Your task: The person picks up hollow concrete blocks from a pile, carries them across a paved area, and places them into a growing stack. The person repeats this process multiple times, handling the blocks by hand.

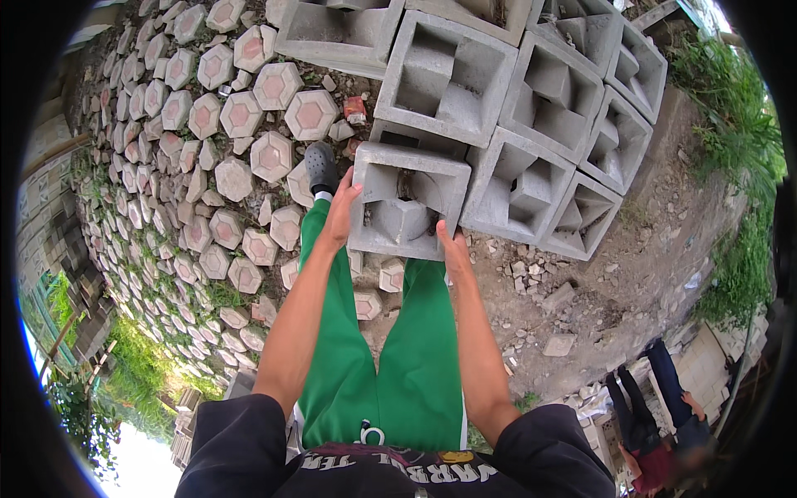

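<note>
I hold a grey square concrete block with a hollow stepped centre, lifted in front of my legs. My left hand grips its left side, fingers wrapped over the edge. My right hand presses against its lower right corner. The block hangs just in front of a row of similar hollow concrete blocks laid side by side on the ground. My green trousers and one dark shoe show below the block.
Hexagonal paving stones with pinkish centres cover the ground to the left, with weeds between them. Rubble and bare dirt lie to the right. Another person stands at the lower right. Green bushes line the right edge.
</note>
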`<act>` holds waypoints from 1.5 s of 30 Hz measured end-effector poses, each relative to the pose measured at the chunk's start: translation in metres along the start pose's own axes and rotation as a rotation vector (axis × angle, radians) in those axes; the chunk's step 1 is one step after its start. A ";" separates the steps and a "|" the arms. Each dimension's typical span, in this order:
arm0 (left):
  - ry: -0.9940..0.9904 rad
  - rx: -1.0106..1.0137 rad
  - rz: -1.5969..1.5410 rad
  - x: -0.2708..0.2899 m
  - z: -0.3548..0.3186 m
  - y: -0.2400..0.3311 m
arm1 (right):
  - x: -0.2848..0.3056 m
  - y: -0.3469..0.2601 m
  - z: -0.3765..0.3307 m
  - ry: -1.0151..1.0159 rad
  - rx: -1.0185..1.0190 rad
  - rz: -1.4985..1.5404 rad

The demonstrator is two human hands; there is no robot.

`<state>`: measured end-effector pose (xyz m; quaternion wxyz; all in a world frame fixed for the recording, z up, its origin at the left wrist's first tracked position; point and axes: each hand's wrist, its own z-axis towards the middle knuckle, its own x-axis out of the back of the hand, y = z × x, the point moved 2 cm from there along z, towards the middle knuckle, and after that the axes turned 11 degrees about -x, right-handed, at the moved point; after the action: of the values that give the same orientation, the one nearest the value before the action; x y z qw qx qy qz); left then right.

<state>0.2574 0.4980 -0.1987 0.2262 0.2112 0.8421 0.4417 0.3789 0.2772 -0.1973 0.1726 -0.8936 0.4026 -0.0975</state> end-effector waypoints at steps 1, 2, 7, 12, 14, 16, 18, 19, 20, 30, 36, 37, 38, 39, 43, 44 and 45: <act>0.022 -0.004 -0.065 0.001 0.011 -0.005 | 0.004 0.006 0.006 -0.049 0.016 -0.011; -0.013 0.035 -0.130 -0.004 0.021 0.004 | 0.007 0.012 0.012 -0.082 0.034 -0.010; -0.038 0.250 -0.291 -0.013 0.063 0.016 | 0.008 0.034 0.031 -0.029 0.040 0.114; 0.116 0.297 -0.067 -0.001 0.074 -0.009 | 0.006 0.040 0.039 0.070 0.038 0.219; 0.151 0.269 -0.015 -0.002 0.083 -0.008 | 0.005 0.040 0.041 0.075 0.040 0.244; 0.175 0.254 -0.010 0.000 0.081 -0.009 | 0.003 0.038 0.039 0.017 0.050 0.255; 0.193 0.249 -0.021 -0.005 0.071 -0.003 | 0.007 0.035 0.037 -0.061 0.055 0.278; 0.208 0.239 -0.062 -0.001 0.064 -0.006 | 0.009 0.033 0.033 -0.100 0.056 0.283; 0.230 0.228 -0.107 0.007 0.054 -0.012 | 0.009 0.027 0.026 -0.118 0.073 0.257; 0.416 -0.008 -0.308 0.026 -0.148 0.071 | 0.022 -0.027 -0.133 -0.409 -0.183 0.314; 0.586 0.040 -0.639 0.030 -0.216 0.118 | -0.045 -0.100 -0.196 -0.278 -0.256 -0.149; 0.605 0.062 -0.684 0.038 -0.216 0.122 | -0.054 -0.105 -0.198 -0.244 -0.274 -0.211; 0.645 0.025 -0.614 0.047 -0.216 0.134 | -0.067 -0.111 -0.199 -0.284 -0.306 -0.194; 0.686 -0.010 -0.541 0.057 -0.216 0.148 | -0.083 -0.118 -0.200 -0.325 -0.340 -0.177; 0.781 -0.147 -0.438 0.119 -0.200 0.152 | -0.158 -0.149 -0.205 -0.448 -0.399 -0.217; 0.802 -0.146 -0.414 0.134 -0.203 0.152 | -0.182 -0.156 -0.204 -0.475 -0.389 -0.272; 0.805 -0.151 -0.386 0.151 -0.201 0.161 | -0.206 -0.168 -0.207 -0.490 -0.362 -0.317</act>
<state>0.0465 0.5356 0.0086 -0.0261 -0.1553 0.8523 0.4988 0.2941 0.4880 0.0512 0.0854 -0.9581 0.2158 0.1677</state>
